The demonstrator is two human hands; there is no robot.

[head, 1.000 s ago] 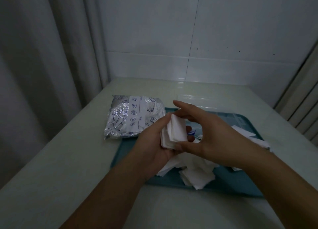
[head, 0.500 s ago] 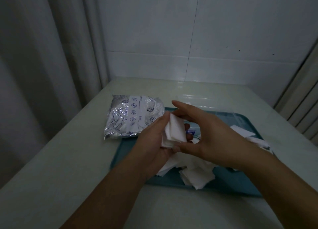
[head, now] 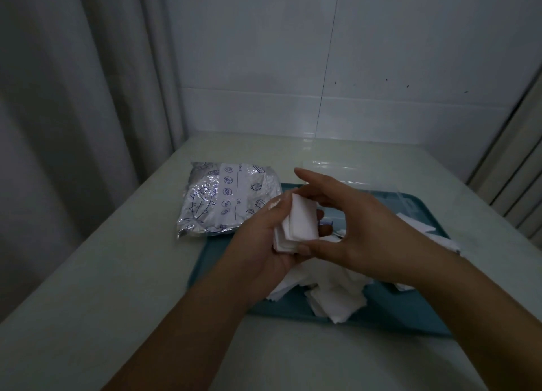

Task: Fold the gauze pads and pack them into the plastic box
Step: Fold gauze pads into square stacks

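Gauze is what both hands are working on: a small stack of folded gauze pads [head: 299, 226] is standing almost upright above the teal tray [head: 410, 317], roughly over its middle, and compared with a second ago it is sitting a little squarer and tighter, its loose edges being drawn in while the hands are barely shifting. The left hand [head: 264, 244] is cupping the stack from the left, fingers curled round its back with two fingertips showing past its right edge; the right hand [head: 352, 235] is pinching it, thumb pressing the lower corner and the forefinger reaching over the top, the other fingers lying curled behind. That is suggesting the folding of this batch is finishing and the stack is being evened up for packing, though nothing is going into the box yet. Counting: one held stack, of several layers I cannot number; one loose heap of unfolded pads [head: 331, 296] lying at the tray's near edge, and a few more pads [head: 440, 238] trailing towards its right edge, too overlapped to count. One clear plastic box [head: 352, 170] is sitting at the tray's far edge, faint and hard to make out. One silvery printed pouch [head: 225, 200] is lying on the tabletop [head: 102, 273], overlapping the tray's far-left corner.
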